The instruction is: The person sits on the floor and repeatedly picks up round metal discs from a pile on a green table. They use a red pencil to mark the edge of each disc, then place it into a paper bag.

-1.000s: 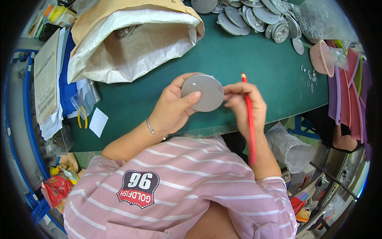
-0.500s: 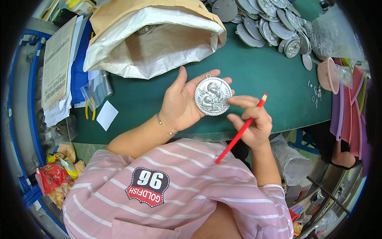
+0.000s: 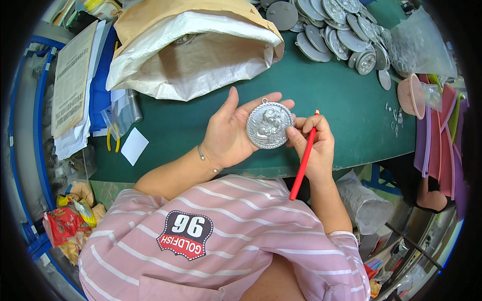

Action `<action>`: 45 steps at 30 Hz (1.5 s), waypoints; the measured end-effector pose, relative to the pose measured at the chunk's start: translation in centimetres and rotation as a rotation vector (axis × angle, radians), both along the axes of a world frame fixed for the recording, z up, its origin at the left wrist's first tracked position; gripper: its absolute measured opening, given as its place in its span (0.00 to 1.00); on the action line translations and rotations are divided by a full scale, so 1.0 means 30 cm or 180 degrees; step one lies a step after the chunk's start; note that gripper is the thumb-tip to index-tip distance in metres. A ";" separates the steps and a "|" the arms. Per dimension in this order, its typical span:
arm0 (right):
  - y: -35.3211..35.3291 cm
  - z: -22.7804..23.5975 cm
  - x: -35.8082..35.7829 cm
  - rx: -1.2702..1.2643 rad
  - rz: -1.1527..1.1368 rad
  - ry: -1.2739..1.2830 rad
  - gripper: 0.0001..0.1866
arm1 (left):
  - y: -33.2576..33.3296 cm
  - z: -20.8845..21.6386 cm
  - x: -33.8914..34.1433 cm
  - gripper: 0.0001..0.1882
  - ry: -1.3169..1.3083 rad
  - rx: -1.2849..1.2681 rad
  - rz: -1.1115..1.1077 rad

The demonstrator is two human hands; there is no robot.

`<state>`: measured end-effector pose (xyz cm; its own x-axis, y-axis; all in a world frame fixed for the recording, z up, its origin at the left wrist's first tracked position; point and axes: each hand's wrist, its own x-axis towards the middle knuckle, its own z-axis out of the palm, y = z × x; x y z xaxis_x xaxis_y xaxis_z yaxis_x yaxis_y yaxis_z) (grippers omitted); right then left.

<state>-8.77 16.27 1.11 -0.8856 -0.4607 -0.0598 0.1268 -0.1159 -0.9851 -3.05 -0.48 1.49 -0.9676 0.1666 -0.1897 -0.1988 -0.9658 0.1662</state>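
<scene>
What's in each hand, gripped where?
Silver relief medallion: left hand supports it from beneath; right hand has its thumb at the right edge, and also holds a red pencil near its upper end.

Holding left hand (image 3: 228, 133) open, palm up, thumb spread away from fingers, fingers stretched toward the right. Gripping with right hand (image 3: 317, 145), knuckles bent, thumb near fingertips partly hidden from view. Angling left forearm (image 3: 173, 173) and right forearm (image 3: 331, 203) inward, both bare, hands just beside each other.
</scene>
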 end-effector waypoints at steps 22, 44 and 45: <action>-0.154 0.024 -0.570 0.2872 -0.0411 0.3789 0.15 | -0.508 -0.016 -0.256 0.21 0.1666 0.0057 0.1806; 0.078 0.043 -0.217 -0.0440 -0.0458 -0.0126 0.14 | 0.052 -0.002 -0.044 0.24 -0.0289 -0.2256 -0.0045; 0.070 0.043 -0.184 -0.0518 -0.0424 -0.0184 0.14 | 0.055 -0.008 -0.041 0.24 -0.0171 -0.2177 -0.0080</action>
<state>-14.29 18.36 2.40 -0.9366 -0.3474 -0.0466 0.1554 -0.2924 -0.9436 -4.29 1.16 1.26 -0.9514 0.0145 -0.3077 -0.2447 -0.6422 0.7264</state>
